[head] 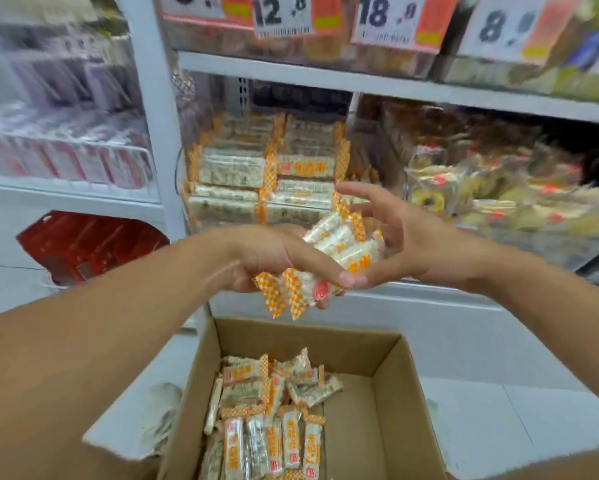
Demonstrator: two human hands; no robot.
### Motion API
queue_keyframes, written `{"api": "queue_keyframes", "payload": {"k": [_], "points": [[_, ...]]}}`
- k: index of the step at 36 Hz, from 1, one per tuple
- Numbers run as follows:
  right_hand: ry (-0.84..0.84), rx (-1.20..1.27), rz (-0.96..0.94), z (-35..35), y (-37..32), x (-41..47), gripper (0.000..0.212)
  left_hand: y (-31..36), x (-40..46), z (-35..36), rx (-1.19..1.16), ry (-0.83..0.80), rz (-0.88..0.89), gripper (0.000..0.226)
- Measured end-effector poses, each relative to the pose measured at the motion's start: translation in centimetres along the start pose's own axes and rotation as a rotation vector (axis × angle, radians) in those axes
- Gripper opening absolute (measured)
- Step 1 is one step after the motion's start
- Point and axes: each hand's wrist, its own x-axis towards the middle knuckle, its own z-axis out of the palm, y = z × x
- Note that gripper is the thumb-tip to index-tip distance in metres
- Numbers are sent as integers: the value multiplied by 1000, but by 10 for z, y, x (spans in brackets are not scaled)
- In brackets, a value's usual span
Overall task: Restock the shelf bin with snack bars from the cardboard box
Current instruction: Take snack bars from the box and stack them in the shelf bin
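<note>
Head view, as I read it from my remote station: the left hand [270, 261] grips a bundle of snack bars [329, 258] at the centre of the frame, fingers curled under the wrappers and thumb laid over them; the right hand [398, 240] meets the bundle from 3 o'clock, its thumb tip touching the left thumb, its upper fingers spread wide and straight above the bars; whether its lower fingers curl around the bundle I cannot tell. The bars are pale, in clear wrappers with orange-and-white chequered ends; two loose ends hang below the left hand at 6 o'clock. The bundle sits above the cardboard box [388, 393], which lies open at 6 o'clock; more bars of the same kind [273, 424] lie in the left half of the box, some in a row, some heaped; the right half shows bare cardboard. The shelf bin [266, 174], a clear container at 12 o'clock from the hands, holds stacked rows of the same bars. A neighbouring bin [481, 188] at 2 o'clock holds other wrapped snacks; price tags [282, 15] hang at the top edge; a red basket [93, 244] stands on the floor at 9 o'clock; all are motion-blurred.
</note>
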Motion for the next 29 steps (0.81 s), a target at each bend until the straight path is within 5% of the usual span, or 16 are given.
{"api": "queue_keyframes", "payload": {"k": [3,4,8,11,13,15,17,21,24,29], "points": [[-38,-153,-105,-12,-19,16,89,26,-5,-11,132,60,-10,80],[-20,-154,-107,-16,-23,21,85,30,-5,-15,117,66,-3,82],[-7,-7,-143,-22,-19,38,77,45,-6,-23,-20,64,88,16],[68,135,-136,-23,-7,53,69,62,-6,-41,-94,117,120,37],[236,216,-128,-26,2,65,67,71,2,-62,-56,446,167,51],[404,244,-98,-29,10,76,69,70,11,-85,125,842,271,40],[512,166,-86,-32,18,85,68,59,16,-105,530,1074,406,25],[595,-51,-48,-33,33,103,65,23,16,-142,1334,933,341,50],[580,-260,10,-29,38,114,62,5,18,-152,1421,813,202,56],[511,-474,49,-21,31,130,65,-3,25,-153,1415,833,202,44]]}}
